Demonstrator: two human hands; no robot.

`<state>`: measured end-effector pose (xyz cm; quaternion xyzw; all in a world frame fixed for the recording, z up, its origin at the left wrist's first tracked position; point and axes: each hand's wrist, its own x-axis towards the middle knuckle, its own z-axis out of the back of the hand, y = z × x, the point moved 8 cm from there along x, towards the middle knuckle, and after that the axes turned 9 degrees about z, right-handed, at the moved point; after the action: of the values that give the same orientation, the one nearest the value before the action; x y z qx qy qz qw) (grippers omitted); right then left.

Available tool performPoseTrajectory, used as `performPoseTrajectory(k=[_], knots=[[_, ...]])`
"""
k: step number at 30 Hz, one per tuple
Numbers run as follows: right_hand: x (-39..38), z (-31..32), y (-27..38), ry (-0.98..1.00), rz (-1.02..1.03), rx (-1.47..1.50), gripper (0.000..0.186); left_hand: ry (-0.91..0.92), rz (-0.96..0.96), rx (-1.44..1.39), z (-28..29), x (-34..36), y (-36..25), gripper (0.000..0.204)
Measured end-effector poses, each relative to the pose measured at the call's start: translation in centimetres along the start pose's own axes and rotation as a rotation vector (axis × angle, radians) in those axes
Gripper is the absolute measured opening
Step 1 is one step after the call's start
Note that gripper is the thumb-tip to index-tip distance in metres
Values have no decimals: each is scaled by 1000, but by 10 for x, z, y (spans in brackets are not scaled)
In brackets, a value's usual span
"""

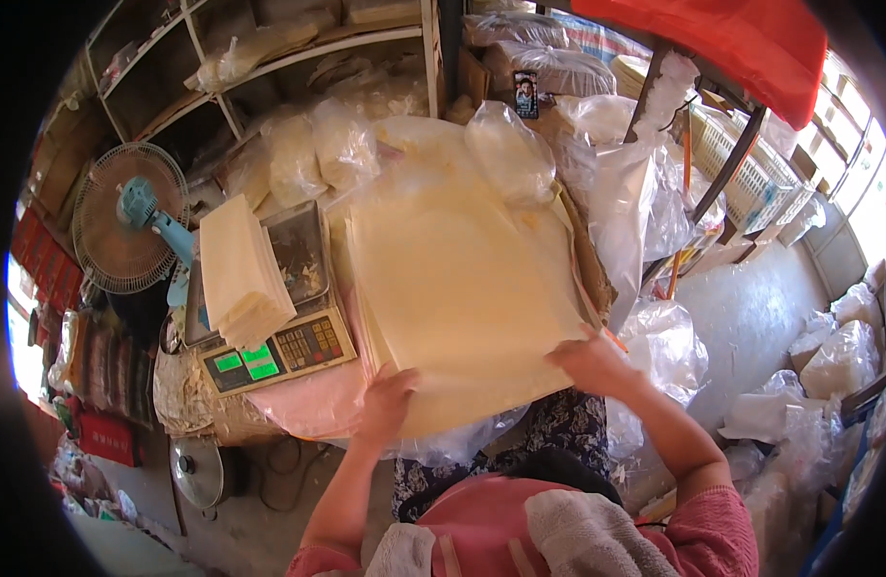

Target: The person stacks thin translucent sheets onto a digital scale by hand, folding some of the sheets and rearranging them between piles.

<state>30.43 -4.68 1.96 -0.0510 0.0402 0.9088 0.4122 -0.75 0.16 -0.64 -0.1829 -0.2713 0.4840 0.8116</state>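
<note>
A large, thin, pale-yellow sheet lies over a stack of similar sheets on the table in front of me. My left hand grips its near left corner, thumb on top and fingers curled under. At the near right corner, my right hand pinches the same sheet. The sheet's near part sags a little between both hands. To the left, a folded stack of pale sheets rests on a digital scale with a lit green display.
Beyond the sheets lie clear plastic bags of pale material and a phone. A fan stands left of the scale, with a lidded pot below. Shelves are behind; bagged goods and a white basket are at right.
</note>
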Motion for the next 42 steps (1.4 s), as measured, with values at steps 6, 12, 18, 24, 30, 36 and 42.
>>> performPoseTrajectory(k=[6, 12, 18, 24, 30, 36, 42], knots=[[-49, 79, -48, -470, -152, 1341, 40, -74, 482, -641, 20, -30, 45, 20], [25, 30, -90, -715, -390, 1368, 36, -234, 695, -485, 32, 1, 65, 22], [84, -15, -146, -810, -693, 1008, 42, -408, 517, -121, 33, 58, 60, 37], [93, -46, -170, -737, -841, 619, 54, -247, 124, 406, 4, 69, 17, 59], [98, -31, -160, -612, -855, 638, 60, 165, 192, 350, -50, 44, -10, 74], [98, 25, -75, -667, -515, 194, 58, 117, 161, 382, -57, 36, -1, 75], [96, -27, -22, -513, -288, 68, 49, 147, 45, 445, -46, 33, -16, 57]])
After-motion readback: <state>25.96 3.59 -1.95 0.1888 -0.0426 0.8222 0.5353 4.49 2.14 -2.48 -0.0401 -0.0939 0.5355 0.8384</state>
